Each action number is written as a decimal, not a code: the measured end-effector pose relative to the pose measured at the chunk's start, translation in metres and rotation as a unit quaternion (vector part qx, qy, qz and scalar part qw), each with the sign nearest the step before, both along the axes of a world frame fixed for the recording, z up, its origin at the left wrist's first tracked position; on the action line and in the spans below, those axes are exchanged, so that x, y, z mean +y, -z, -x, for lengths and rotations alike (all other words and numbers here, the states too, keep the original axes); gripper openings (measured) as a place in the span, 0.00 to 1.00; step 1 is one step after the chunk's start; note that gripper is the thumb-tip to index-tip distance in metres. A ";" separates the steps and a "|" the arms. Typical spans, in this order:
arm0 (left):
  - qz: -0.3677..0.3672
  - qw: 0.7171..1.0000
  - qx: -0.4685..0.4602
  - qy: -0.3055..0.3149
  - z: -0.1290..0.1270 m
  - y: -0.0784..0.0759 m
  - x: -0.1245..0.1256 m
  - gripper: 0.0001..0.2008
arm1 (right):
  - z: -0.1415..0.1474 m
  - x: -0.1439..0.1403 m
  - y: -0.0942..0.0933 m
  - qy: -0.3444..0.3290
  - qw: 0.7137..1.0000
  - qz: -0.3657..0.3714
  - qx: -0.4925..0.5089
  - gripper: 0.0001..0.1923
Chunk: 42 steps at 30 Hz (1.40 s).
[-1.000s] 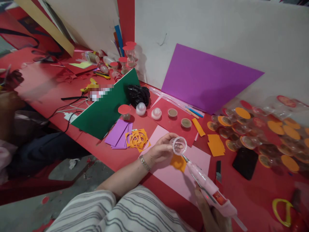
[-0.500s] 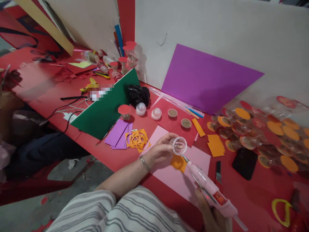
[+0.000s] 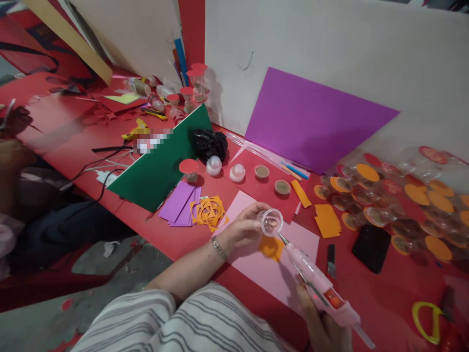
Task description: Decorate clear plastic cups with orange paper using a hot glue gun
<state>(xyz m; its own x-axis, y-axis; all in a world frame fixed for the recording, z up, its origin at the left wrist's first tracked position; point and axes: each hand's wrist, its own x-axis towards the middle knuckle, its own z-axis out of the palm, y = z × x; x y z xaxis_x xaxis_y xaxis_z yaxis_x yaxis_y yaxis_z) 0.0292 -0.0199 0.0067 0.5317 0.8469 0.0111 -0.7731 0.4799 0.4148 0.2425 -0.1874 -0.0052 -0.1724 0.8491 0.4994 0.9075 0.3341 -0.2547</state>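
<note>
The left hand (image 3: 240, 230) holds a small clear cup (image 3: 270, 222) by its side, with the open top facing up toward the camera. The right hand (image 3: 324, 327) is wrapped around the handle of a pink glue gun (image 3: 315, 286). The gun's tip touches the cup's rim on the right side. Both are held just above a pink paper (image 3: 271, 271) lying on the red tabletop (image 3: 373, 298). An orange paper piece (image 3: 271, 247) sits under the cup.

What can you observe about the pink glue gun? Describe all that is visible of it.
The glue gun looks like pale pink plastic with a slim metal nozzle, a red label and a small red light on its side. The right hand grips its handle, tilting it up and left, so the nozzle tip meets the rim of the clear cup held by the left hand.
</note>
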 end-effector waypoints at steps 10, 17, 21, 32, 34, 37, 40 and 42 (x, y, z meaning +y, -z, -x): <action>-0.001 1.000 -0.007 0.010 0.000 -0.002 -0.001 0.21 | 0.002 0.019 -0.018 -0.071 0.997 0.009 -0.007 0.10; 0.008 1.000 -0.003 0.003 0.000 -0.001 -0.001 0.21 | 0.009 0.015 -0.018 -0.018 0.989 0.055 0.137 0.13; 0.013 1.000 0.005 0.002 -0.001 -0.001 -0.001 0.21 | 0.021 0.011 -0.020 0.020 0.976 0.102 0.189 0.15; 0.011 1.000 -0.001 0.005 0.001 -0.002 -0.001 0.20 | 0.012 0.000 -0.006 0.066 0.984 0.067 0.154 0.16; 0.011 1.000 -0.001 0.005 0.002 -0.002 -0.001 0.20 | 0.011 -0.003 -0.003 0.064 0.989 0.053 0.121 0.16; 0.011 1.000 -0.004 0.009 0.002 -0.003 -0.002 0.21 | 0.011 -0.005 0.000 0.053 0.995 0.037 0.082 0.16; 0.010 1.000 -0.008 0.015 0.002 -0.003 -0.002 0.21 | 0.005 -0.001 0.000 0.010 1.000 -0.011 0.026 0.13; 0.010 1.000 -0.007 0.017 0.002 -0.004 -0.002 0.20 | -0.002 0.003 0.000 -0.024 0.999 -0.027 0.006 0.11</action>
